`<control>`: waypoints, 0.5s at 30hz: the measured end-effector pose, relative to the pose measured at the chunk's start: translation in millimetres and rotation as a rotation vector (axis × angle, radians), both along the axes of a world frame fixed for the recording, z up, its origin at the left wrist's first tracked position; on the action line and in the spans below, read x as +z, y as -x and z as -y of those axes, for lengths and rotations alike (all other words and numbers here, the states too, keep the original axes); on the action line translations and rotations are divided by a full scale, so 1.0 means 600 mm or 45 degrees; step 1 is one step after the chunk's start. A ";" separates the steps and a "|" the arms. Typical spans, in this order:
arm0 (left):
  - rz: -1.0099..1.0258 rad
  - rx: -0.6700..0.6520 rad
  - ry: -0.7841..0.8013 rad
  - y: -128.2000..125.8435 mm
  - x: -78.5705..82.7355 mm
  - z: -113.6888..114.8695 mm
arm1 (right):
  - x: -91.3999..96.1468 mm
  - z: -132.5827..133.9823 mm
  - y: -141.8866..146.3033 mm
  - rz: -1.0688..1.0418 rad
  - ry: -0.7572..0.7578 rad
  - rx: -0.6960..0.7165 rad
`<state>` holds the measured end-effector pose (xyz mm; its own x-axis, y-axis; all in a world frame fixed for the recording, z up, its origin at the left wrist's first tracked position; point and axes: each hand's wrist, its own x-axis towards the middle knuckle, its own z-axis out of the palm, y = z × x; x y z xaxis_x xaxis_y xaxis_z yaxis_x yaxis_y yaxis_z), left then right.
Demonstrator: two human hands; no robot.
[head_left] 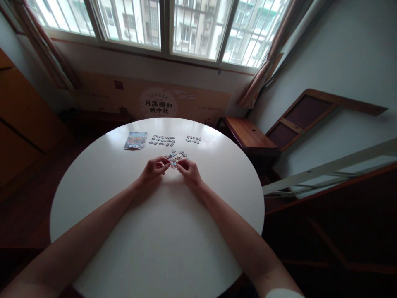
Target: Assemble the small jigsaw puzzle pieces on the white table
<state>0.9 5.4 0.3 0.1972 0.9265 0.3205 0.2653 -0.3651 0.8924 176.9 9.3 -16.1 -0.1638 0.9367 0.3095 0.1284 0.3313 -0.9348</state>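
Both of my hands rest near the middle of a round white table (155,231). My left hand (153,169) and my right hand (190,170) meet fingertip to fingertip at a small cluster of joined jigsaw pieces (174,157). Each hand pinches at the near edge of that cluster; whether a separate loose piece sits in the fingers is too small to tell. Farther back lie a wider spread of loose pieces (162,140) and a smaller group of pieces (193,139). A colourful picture card (135,140) lies flat at the back left.
A wooden bench (248,134) stands beyond the table's right edge, with a framed wooden panel (305,116) leaning on the wall. A cardboard sheet with printed characters (158,104) stands under the window. A wooden cabinet (21,111) is at the left.
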 end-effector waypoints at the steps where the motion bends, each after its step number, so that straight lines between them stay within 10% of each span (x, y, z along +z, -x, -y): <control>1: 0.000 -0.003 0.001 0.000 0.000 0.000 | -0.001 0.000 0.000 0.003 -0.001 0.000; 15: -0.013 0.011 -0.008 0.000 0.000 -0.001 | 0.000 0.000 0.000 0.030 -0.008 -0.004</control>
